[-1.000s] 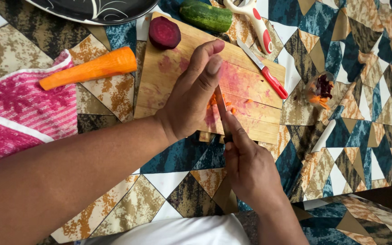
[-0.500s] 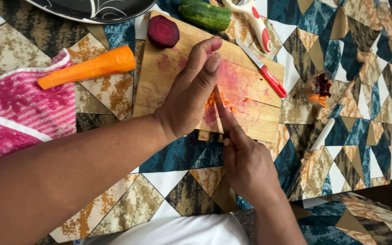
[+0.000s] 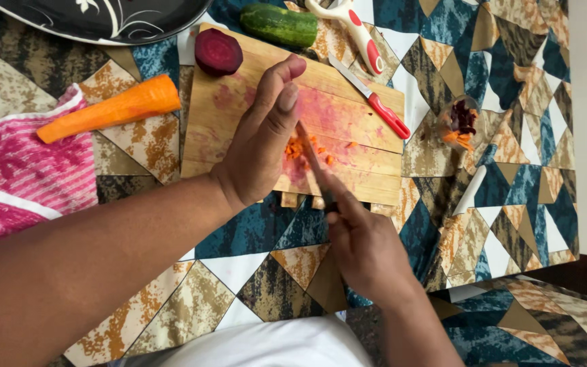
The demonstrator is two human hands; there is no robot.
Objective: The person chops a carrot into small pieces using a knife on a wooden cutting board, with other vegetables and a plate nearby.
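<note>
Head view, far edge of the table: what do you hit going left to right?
Black plate → halved beetroot on the corner of the wooden cutting board → cucumber → white and red peeler → red-handled knife → small clear cup of vegetable bits.

This looks like a home kitchen or dining spot. The desk [image 3: 511, 177] is covered with a patterned cloth in blue, brown and white triangles. On it lie a wooden cutting board [image 3: 354, 115] stained pink, a halved beetroot [image 3: 218, 51], a peeled carrot [image 3: 107, 109], a cucumber [image 3: 278, 24], a peeler [image 3: 351, 27], a red-handled knife [image 3: 375, 102] and a dark decorated plate [image 3: 96, 20].
</note>
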